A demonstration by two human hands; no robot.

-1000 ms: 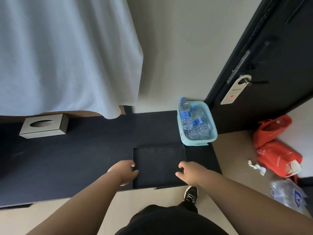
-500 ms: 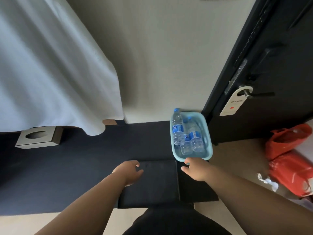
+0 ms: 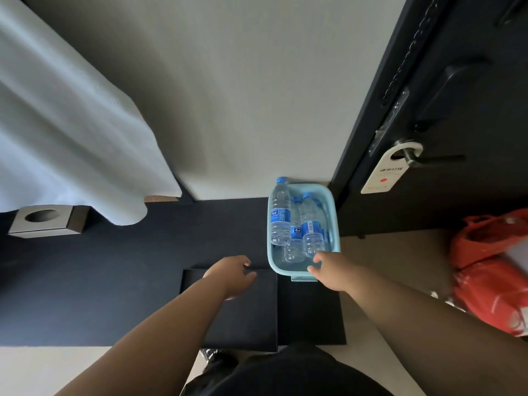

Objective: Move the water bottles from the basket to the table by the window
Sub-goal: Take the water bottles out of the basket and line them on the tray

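A light blue plastic basket (image 3: 333,208) stands at the right end of a dark counter (image 3: 128,267), against the wall. Three clear water bottles with blue labels and caps lie in it: one along the left side (image 3: 279,215), one in the middle (image 3: 295,238), one on the right (image 3: 312,227). My right hand (image 3: 328,268) hovers at the basket's near rim, fingers apart, just short of the right bottle's base, holding nothing. My left hand (image 3: 233,274) is over a black pad (image 3: 257,315) left of the basket, loosely curled and empty.
A grey tissue box (image 3: 45,221) sits at the counter's left under a white curtain (image 3: 65,124). A black door (image 3: 445,110) with a hanging tag (image 3: 385,172) stands right of the basket. Red plastic bags (image 3: 491,267) lie on the floor at right.
Both hands have moved forward; my right hand went from over the black pad to the basket's near rim. The view has shifted closer to the basket.
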